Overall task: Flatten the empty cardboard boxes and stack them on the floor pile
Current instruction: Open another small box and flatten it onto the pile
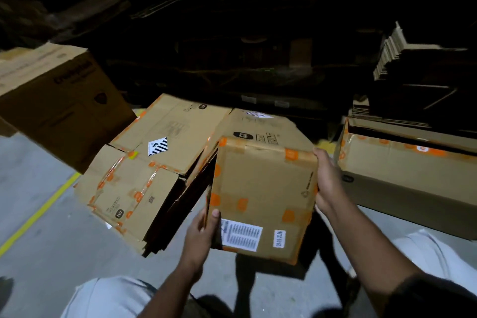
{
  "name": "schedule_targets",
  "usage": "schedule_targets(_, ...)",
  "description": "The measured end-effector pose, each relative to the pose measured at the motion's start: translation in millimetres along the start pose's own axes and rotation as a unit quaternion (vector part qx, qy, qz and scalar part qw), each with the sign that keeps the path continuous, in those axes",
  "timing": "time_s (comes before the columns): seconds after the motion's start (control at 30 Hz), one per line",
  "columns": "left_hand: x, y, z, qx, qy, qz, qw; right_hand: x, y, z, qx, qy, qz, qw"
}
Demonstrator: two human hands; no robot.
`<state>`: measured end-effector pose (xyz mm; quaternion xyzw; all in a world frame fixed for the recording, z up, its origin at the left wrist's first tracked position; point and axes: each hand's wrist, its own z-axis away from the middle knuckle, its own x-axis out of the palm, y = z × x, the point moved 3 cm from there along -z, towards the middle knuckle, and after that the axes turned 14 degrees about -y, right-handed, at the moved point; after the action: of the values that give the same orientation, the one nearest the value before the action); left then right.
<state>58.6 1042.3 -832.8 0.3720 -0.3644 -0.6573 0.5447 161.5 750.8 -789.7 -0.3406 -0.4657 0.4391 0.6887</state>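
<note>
The person crouches over a grey concrete floor [46, 227] with a small cardboard box [263, 193] held up between both hands, its taped face with the white label [241, 237] turned towards them. The left hand [204, 230] pinches the box's near left edge, thumb on the face and fingers curled behind; the right hand [327, 181] grips the far right edge, fingers wrapped round it. The box looks partly collapsed already, its left side open and dark. Just beyond and to the left lies the floor pile [154, 162] of flattened cartons, fanned untidily, with orange tape all over them. To finish the step well, I would press the two opposite corners towards each other so the sides fold along their own creases, not across them, then lay it flat on the pile with edges squared. A larger open box [402, 175] waits to the right, and another standing box [59, 103] sits at the left.
</note>
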Motion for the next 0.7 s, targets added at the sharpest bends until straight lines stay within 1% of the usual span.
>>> schedule_targets(0.07,26.3,-6.0,-12.2,-0.029,-0.016,0.038,0.999,4.5,-10.9,-4.5,-0.048,-0.005,0.064,0.997)
schedule_targets(0.1,37.4,-9.9,-19.4,-0.052,-0.020,0.050,0.997,9.3,-10.8,-3.6,-0.058,-0.017,0.108,0.992)
schedule_targets(0.17,53.2,-22.8,-32.0,-0.109,-0.023,0.083,0.990,19.8,2.6,4.0,-0.073,-0.053,0.232,0.968)
schedule_targets(0.23,61.5,-39.0,-40.5,-0.155,-0.011,0.128,0.979,33.7,22.6,15.1,-0.096,-0.092,0.390,0.911)
schedule_targets(0.3,62.3,-52.1,-42.8,-0.191,0.015,0.156,0.969,49.2,41.2,17.6,-0.133,-0.142,0.495,0.847)
schedule_targets(0.37,59.2,-57.6,-38.6,-0.229,0.040,0.172,0.957,61.6,58.4,13.6,-0.162,-0.194,0.550,0.796)
schedule_targets(0.4,56.9,-60.2,-35.2,-0.250,0.034,0.168,0.953,66.9,67.4,11.9,-0.171,-0.219,0.572,0.771)
schedule_targets(0.47,52.5,-66.2,-31.5,-0.282,-0.009,0.129,0.951,76.2,84.1,12.8,-0.175,-0.265,0.607,0.728)
schedule_targets(0.5,51.4,-67.4,-28.8,-0.292,-0.034,0.113,0.949,78.1,93.8,14.1,-0.160,-0.288,0.622,0.710)
schedule_targets(0.57,50.9,-68.3,-22.0,-0.314,-0.069,0.103,0.941,70.9,119.3,15.4,-0.082,-0.329,0.653,0.677)
schedule_targets(0.63,45.4,-73.3,-19.3,-0.345,-0.057,0.103,0.931,46.8,146.9,14.3,0.037,-0.343,0.668,0.659)
schedule_targets(0.67,41.2,-74.8,-17.6,-0.356,-0.038,0.098,0.929,31.8,159.8,14.3,0.093,-0.343,0.671,0.650)
schedule_targets(0.7,35.1,-79.1,-18.3,-0.355,-0.003,0.075,0.932,18.3,170.9,15.2,0.130,-0.346,0.679,0.635)
